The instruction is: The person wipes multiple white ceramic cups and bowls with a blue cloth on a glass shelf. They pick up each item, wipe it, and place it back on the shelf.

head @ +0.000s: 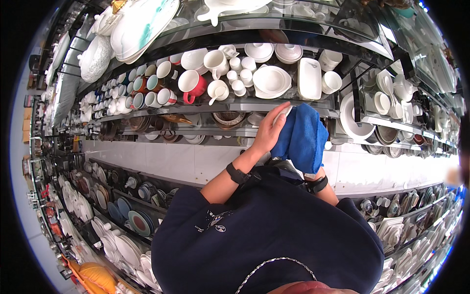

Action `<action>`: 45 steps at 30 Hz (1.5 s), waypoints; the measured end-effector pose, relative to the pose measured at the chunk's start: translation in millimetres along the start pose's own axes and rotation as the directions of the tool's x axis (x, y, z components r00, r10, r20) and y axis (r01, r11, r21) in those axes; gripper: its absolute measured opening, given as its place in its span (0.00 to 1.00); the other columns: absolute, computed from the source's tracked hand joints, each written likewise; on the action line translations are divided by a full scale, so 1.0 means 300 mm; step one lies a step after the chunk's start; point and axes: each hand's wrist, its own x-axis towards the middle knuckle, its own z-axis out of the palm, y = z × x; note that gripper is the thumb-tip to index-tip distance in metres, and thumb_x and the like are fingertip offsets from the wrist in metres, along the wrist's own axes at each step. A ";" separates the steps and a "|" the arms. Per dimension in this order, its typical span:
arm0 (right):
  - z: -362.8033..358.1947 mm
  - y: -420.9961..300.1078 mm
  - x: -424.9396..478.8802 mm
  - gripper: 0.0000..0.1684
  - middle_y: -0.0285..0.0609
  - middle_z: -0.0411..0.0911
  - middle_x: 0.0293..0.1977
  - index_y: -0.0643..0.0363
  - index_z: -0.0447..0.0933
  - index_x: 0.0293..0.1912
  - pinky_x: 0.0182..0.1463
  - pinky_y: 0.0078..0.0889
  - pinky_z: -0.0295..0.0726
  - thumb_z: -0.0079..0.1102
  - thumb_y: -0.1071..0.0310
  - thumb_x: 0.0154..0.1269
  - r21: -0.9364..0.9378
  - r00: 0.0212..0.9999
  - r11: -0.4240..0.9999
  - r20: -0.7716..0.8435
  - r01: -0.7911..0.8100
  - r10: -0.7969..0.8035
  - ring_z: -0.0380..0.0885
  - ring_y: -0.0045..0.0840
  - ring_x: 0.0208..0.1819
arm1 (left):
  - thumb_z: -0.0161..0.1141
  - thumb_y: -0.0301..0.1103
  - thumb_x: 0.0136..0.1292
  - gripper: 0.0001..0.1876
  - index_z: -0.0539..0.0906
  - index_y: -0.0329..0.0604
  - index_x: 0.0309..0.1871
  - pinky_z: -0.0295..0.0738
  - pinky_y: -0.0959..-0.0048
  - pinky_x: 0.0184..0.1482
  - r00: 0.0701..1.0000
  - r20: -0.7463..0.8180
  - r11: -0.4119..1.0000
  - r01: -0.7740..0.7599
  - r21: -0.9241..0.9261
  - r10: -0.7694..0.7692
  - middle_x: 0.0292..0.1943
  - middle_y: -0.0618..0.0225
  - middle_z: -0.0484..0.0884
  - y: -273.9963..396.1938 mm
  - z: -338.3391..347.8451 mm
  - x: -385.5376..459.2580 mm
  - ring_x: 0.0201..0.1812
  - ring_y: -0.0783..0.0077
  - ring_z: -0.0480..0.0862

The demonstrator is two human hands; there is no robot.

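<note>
My left hand (pixel 270 130) grips a small white ceramic piece (pixel 282 114) at its edge, just in front of the shelf of white crockery. Against that piece lies a blue cloth (pixel 306 137), bunched up and hanging down. My right hand is covered by the cloth, so its fingers do not show; only the wrist with a black band comes out below. Beyond my hands stand a white oval dish with handles (pixel 272 81), a white rectangular dish (pixel 309 79), small white shakers (pixel 238 88) and a red mug (pixel 191 85).
A shelf edge (pixel 220 107) runs close beyond my hands. Large plates (pixel 141 29) and a lidded speckled tureen (pixel 96 58) stand at the upper left. A wide white bowl (pixel 355 117) is on the right. Behind me, more shelves hold stacked plates (pixel 141 222) along the aisle floor (pixel 176 161).
</note>
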 end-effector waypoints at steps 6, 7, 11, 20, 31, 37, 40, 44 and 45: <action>0.002 -0.054 0.011 0.37 0.46 0.66 0.75 0.62 0.58 0.81 0.80 0.39 0.65 0.57 0.62 0.83 -0.006 0.996 0.997 0.040 -0.076 0.076 0.67 0.35 0.75 | 0.53 0.45 0.84 0.25 0.76 0.38 0.74 0.68 0.63 0.74 0.999 0.003 0.998 -0.047 0.049 0.047 0.69 0.53 0.80 -0.006 0.004 0.001 0.71 0.56 0.78; 0.006 -0.056 0.007 0.36 0.45 0.67 0.74 0.62 0.58 0.81 0.78 0.38 0.67 0.57 0.62 0.83 0.089 0.989 0.985 0.043 -0.148 0.145 0.68 0.34 0.74 | 0.53 0.45 0.84 0.25 0.76 0.38 0.74 0.68 0.63 0.74 0.998 0.013 0.997 -0.055 0.054 0.054 0.69 0.53 0.80 -0.002 0.003 0.003 0.71 0.55 0.78; 0.004 -0.046 -0.003 0.35 0.42 0.70 0.70 0.61 0.59 0.80 0.74 0.34 0.72 0.58 0.63 0.83 0.278 0.973 0.932 0.056 -0.231 0.224 0.71 0.29 0.69 | 0.53 0.46 0.84 0.25 0.75 0.39 0.74 0.68 0.62 0.74 0.998 0.029 0.996 -0.056 0.068 0.055 0.69 0.53 0.80 0.012 -0.001 0.004 0.71 0.54 0.78; 0.024 -0.029 -0.003 0.35 0.44 0.69 0.72 0.61 0.59 0.79 0.76 0.36 0.70 0.60 0.63 0.82 0.427 0.944 0.847 0.059 -0.317 0.323 0.69 0.31 0.72 | 0.49 0.46 0.86 0.24 0.74 0.41 0.75 0.65 0.67 0.75 0.999 -0.002 0.998 0.040 -0.049 -0.040 0.70 0.58 0.79 0.012 -0.006 0.004 0.72 0.64 0.76; -0.011 -0.058 0.000 0.41 0.47 0.61 0.79 0.60 0.55 0.83 0.83 0.39 0.60 0.60 0.61 0.81 0.337 0.963 0.904 0.133 -0.265 0.233 0.62 0.36 0.79 | 0.46 0.42 0.88 0.23 0.75 0.43 0.76 0.66 0.73 0.72 0.993 0.027 0.982 0.121 -0.145 -0.118 0.69 0.64 0.79 0.001 -0.013 0.012 0.68 0.73 0.76; -0.006 -0.090 -0.001 0.39 0.43 0.62 0.79 0.59 0.54 0.83 0.80 0.37 0.67 0.57 0.60 0.84 0.457 0.965 0.850 0.138 -0.262 0.223 0.65 0.32 0.78 | 0.51 0.46 0.86 0.24 0.76 0.42 0.74 0.68 0.70 0.72 0.991 0.010 0.976 0.131 -0.173 -0.131 0.67 0.61 0.82 -0.010 -0.014 0.005 0.68 0.69 0.78; -0.012 -0.084 -0.008 0.39 0.43 0.62 0.79 0.58 0.53 0.83 0.81 0.37 0.67 0.55 0.60 0.85 0.475 0.957 0.832 0.173 -0.288 0.233 0.65 0.31 0.78 | 0.52 0.45 0.86 0.23 0.76 0.42 0.74 0.69 0.70 0.72 0.991 0.010 0.976 0.136 -0.170 -0.136 0.67 0.61 0.82 -0.007 -0.014 -0.003 0.68 0.69 0.78; -0.008 -0.090 -0.027 0.39 0.42 0.61 0.80 0.57 0.51 0.84 0.81 0.37 0.67 0.54 0.59 0.85 0.536 0.945 0.778 0.197 -0.326 0.260 0.65 0.31 0.78 | 0.48 0.45 0.87 0.23 0.76 0.43 0.75 0.67 0.72 0.72 0.990 0.018 0.979 0.144 -0.147 -0.143 0.68 0.64 0.80 0.004 -0.014 -0.020 0.68 0.72 0.76; -0.009 -0.089 -0.033 0.39 0.42 0.60 0.80 0.57 0.51 0.84 0.81 0.37 0.67 0.55 0.59 0.85 0.548 0.939 0.763 0.203 -0.343 0.276 0.65 0.31 0.78 | 0.46 0.45 0.87 0.23 0.76 0.44 0.75 0.66 0.72 0.73 0.989 0.025 0.979 0.147 -0.141 -0.144 0.69 0.65 0.79 0.009 -0.013 -0.024 0.69 0.73 0.75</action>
